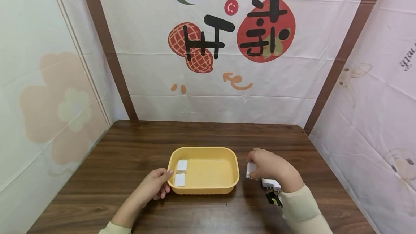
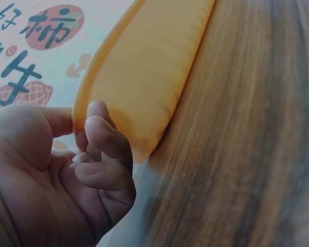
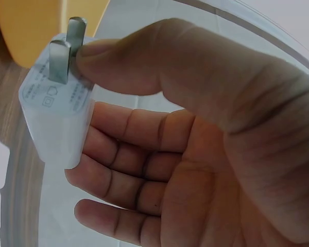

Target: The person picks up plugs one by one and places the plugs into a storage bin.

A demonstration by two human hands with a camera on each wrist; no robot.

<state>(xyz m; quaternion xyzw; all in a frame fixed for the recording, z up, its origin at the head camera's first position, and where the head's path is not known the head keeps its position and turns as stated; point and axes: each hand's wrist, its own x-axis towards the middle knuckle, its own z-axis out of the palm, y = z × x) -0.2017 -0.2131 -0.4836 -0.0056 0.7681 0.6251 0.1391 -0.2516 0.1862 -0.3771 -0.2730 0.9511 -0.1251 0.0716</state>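
A yellow plastic basin (image 1: 208, 190) sits on the table, and my left hand (image 1: 153, 185) pinches its left rim with the thumb on top and fingers outside. Two white charger plugs lie inside at the left end, the farther one (image 1: 182, 166) behind the nearer one (image 1: 180, 180). To the right of the basin, my right hand (image 1: 273, 167) holds another white charger plug (image 3: 59, 123) between thumb and fingers. Its two metal prongs stick out beside the thumb in the right wrist view. Under the right wrist are more white plugs (image 1: 269, 183), partly hidden by the arm.
A small black item with a yellow mark (image 1: 273, 198) lies close to the right sleeve. The dark wooden table (image 1: 146, 133) ends at a printed white curtain (image 1: 156, 107) at the back, with curtains on both sides too.
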